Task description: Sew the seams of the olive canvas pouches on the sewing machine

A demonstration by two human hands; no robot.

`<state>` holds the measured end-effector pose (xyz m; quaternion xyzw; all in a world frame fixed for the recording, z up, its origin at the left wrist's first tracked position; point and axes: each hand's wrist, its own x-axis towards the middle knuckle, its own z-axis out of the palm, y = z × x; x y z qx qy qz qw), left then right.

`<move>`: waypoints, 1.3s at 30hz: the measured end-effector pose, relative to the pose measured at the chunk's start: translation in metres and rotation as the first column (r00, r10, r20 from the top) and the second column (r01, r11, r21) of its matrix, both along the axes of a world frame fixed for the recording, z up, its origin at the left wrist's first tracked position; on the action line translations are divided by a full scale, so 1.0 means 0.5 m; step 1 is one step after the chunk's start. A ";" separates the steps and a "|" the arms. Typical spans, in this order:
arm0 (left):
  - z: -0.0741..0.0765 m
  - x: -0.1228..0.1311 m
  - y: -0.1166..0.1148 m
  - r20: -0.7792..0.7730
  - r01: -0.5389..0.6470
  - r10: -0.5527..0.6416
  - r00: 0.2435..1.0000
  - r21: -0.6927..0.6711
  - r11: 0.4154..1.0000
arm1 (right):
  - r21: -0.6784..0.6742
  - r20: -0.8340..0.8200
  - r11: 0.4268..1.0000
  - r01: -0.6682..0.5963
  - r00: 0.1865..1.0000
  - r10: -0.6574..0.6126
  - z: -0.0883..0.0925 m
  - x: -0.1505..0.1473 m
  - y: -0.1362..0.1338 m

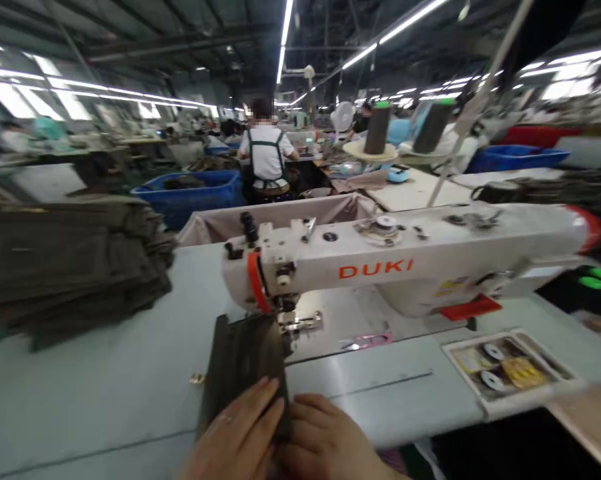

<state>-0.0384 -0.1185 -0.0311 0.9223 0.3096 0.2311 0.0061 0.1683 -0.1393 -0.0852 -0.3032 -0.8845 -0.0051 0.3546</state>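
Observation:
A narrow dark olive fabric piece (243, 363) lies on the grey table, its far end under the presser foot (297, 323) of a white sewing machine (405, 263). My left hand (240, 433) rests flat on the near end of the fabric with fingers stretched out. My right hand (325, 437) sits beside it at the fabric's right edge, fingers curled and pressing on the cloth. Both hands are at the bottom centre of the view.
A tall stack of dark olive fabric pieces (65, 263) sits at the left. A small tray with bobbins (510, 367) lies at the right. Thread cones (377, 130) stand behind the machine. Blue bins (190, 190) and a seated person (266, 157) are further back.

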 end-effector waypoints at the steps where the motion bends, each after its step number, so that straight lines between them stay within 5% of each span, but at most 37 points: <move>1: 0.010 -0.008 -0.009 -0.059 0.020 -0.020 0.998 -0.002 1.000 | -0.017 -0.082 1.000 0.015 0.997 -0.016 0.002 -0.003 -0.009; 8: -0.011 0.004 -0.025 -0.027 -0.003 0.000 1.000 -0.120 0.993 | -0.283 -0.155 0.956 0.069 0.981 -0.117 0.058 0.016 -0.050; 16: 0.002 0.007 -0.041 -0.032 -0.056 0.050 0.998 -0.268 0.962 | -0.280 -0.200 0.960 -0.009 0.979 -0.049 0.072 0.037 -0.055; 26: 0.024 0.023 -0.043 -0.099 0.013 -0.047 0.994 -0.317 0.948 | -0.299 -0.149 0.954 0.017 0.987 -0.065 0.074 0.038 -0.054; 34: -0.013 0.011 -0.023 0.083 0.149 -0.133 0.988 -0.240 0.959 | -0.057 -0.140 0.996 0.064 0.988 -0.071 0.051 0.027 -0.033; 39: 0.009 0.004 0.008 0.102 0.176 -0.155 0.983 -0.235 0.956 | 0.049 -0.145 0.995 0.089 0.986 -0.081 0.022 0.013 -0.008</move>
